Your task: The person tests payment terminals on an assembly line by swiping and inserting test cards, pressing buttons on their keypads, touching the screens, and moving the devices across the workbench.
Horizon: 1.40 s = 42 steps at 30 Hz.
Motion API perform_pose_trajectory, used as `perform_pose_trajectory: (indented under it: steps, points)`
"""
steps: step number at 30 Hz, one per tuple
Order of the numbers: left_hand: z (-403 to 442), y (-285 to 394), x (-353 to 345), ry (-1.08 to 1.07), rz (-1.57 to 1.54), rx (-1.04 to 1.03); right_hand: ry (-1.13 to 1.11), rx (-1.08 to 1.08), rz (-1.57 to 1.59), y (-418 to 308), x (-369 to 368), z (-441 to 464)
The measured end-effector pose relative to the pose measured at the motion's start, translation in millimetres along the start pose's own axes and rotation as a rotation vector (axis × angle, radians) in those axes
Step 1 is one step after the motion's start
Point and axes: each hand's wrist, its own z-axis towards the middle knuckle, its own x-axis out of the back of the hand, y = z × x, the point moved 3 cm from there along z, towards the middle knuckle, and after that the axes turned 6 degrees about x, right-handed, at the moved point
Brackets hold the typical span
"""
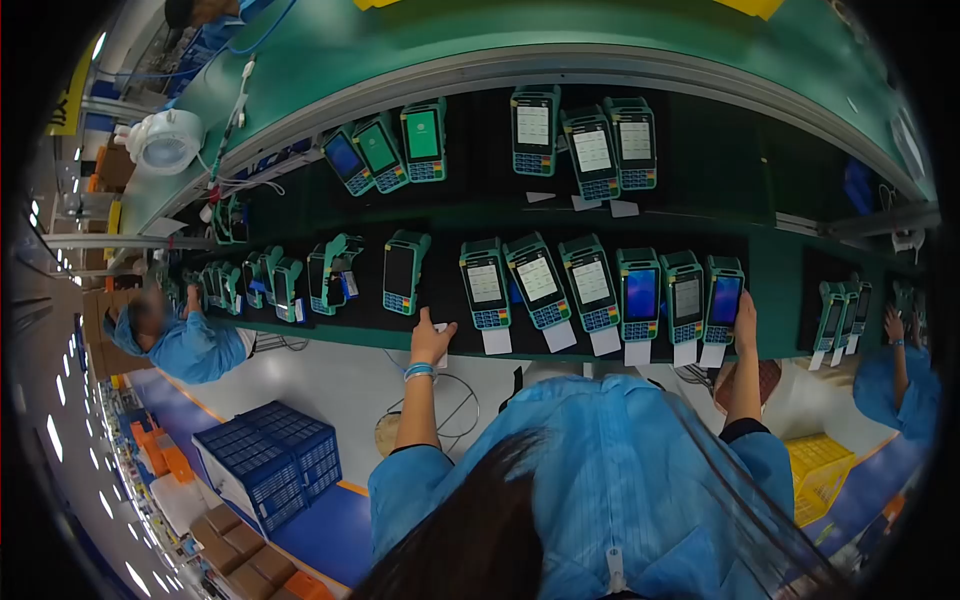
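Note:
Several green payment terminals stand in a row along the near edge of the bench, most with a white card sticking out at the bottom. My right hand (746, 322) rests against the right side of the end terminal (723, 300), whose screen is blue; what its fingers hold is partly hidden. My left hand (431, 338) is at the bench edge, pinching a small white piece (441, 328). It is below a dark-screened terminal (403, 272) and left of a terminal with a lit white screen (485, 283).
More terminals (424, 139) lie on the bench's far strip. A metal rail (560, 78) runs behind them. Co-workers sit at left (200, 345) and right (905, 385). Blue crates (268, 460), a stool (388, 433) and a yellow basket (822, 470) stand on the floor.

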Motion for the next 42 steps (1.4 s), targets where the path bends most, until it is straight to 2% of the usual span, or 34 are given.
perform_pose_trajectory:
  steps: [5, 7, 8, 11, 13, 15, 18, 21, 23, 25, 27, 28, 30, 32, 34, 36, 37, 38, 39, 40, 42]
  points:
    - [-3.6, 14.4, -22.9, -0.092, -0.058, -0.056, 0.127, 0.052, -0.060, 38.5, 23.2, 14.5]
    - [5.7, 9.2, -33.6, -0.116, -0.088, -0.142, 0.108, 0.180, -0.114, 71.6, 28.4, 24.3]
    - [10.2, 5.2, -34.7, -0.133, -0.097, -0.159, 0.217, 0.213, -0.234, 68.4, 22.9, 11.5]
    - [14.3, 0.8, -17.5, -0.183, -0.116, -0.243, 0.457, 0.342, -0.518, 25.5, 14.8, -31.4]
    - [15.9, -2.9, -7.7, -0.194, -0.095, -0.238, 0.526, 0.380, -0.626, -7.1, -3.9, -57.3]
    - [17.3, -5.5, -3.1, -0.225, -0.121, -0.218, 0.529, 0.439, -0.665, -42.2, -34.5, -82.0]
    - [20.9, -8.5, -11.1, -0.171, -0.083, -0.309, 0.448, 0.542, -0.612, -81.5, -79.2, -99.6]
    - [18.2, -4.4, -8.7, -0.202, -0.060, -0.262, 0.299, 0.694, -0.706, -112.8, -151.5, -115.0]
    - [18.9, -6.3, -9.8, -0.224, -0.005, -0.268, 0.082, 0.715, -0.591, -146.5, -223.0, -132.6]
    - [20.8, -6.2, -5.4, -0.235, 0.100, -0.304, -0.193, 0.636, -0.219, -172.8, -305.7, -163.0]
    - [16.7, -14.6, 16.8, -0.208, 0.159, -0.292, -0.495, 0.651, -0.144, -179.3, -384.5, -187.8]
    - [14.9, -22.3, 32.3, -0.207, 0.134, -0.285, -0.711, 0.478, -0.102, -187.5, -422.5, -199.2]
    - [24.5, -60.0, 60.1, -0.152, 0.035, -0.248, -0.868, 0.313, 0.084, -151.7, -507.7, -202.3]
    - [51.0, -122.0, 108.7, 0.050, -0.165, -0.217, -0.934, 0.295, -0.012, -159.7, -576.4, -213.7]
    - [86.3, -187.0, 169.0, 0.300, -0.256, -0.132, -0.924, 0.269, 0.000, -146.6, -648.1, -213.1]
    - [122.3, -244.4, 228.2, 0.554, -0.303, -0.079, -0.857, 0.150, 0.065, -156.9, -711.1, -222.6]
    - [141.5, -263.2, 251.8, 0.607, -0.314, -0.085, -0.838, 0.142, 0.076, -168.8, -734.5, -230.2]
    - [158.5, -279.0, 269.6, 0.654, -0.327, -0.084, -0.726, 0.297, -0.169, -179.7, -751.7, -238.8]
    - [169.3, -279.3, 289.7, 0.569, -0.270, -0.037, -0.609, 0.441, -0.420, -193.0, -764.0, -250.8]
    - [179.9, -279.7, 295.6, 0.559, -0.239, -0.106, -0.593, 0.430, -0.422, -193.7, -775.3, -256.3]
    - [208.4, -277.4, 291.2, 0.537, -0.158, -0.183, -0.420, 0.387, -0.445, -191.7, -798.7, -258.8]
